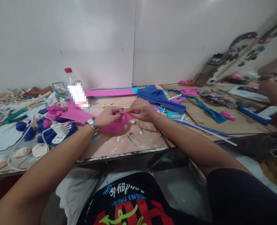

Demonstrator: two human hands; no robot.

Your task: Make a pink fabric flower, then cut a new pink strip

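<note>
Seen from above, a person's two bare hands meet over a paint-flecked wooden bench point(129, 140), working on a bright pink strip point(113, 126). The left hand point(109, 117), with a metal watch point(93, 124) at its wrist, is nearly closed, thumb and fingers pinching the strip's upper edge. The right hand point(140, 110) is just beside it, its fingers curled in and pinching the same edge. The strip hangs below both hands at the middle of the bench and stretches away to the left. Behind the right hand lies folded dark blue material point(151, 94); a long flat pink band point(112, 92) runs along the back near the wall. To the left stands a clear bottle with a red cap point(68, 70), its label blurred, and nearer the front a blue-and-white power strip point(62, 137) lies among bunched blue and pink pieces point(55, 112). At the far right, another person's arm point(275, 92) reaches in.
</note>
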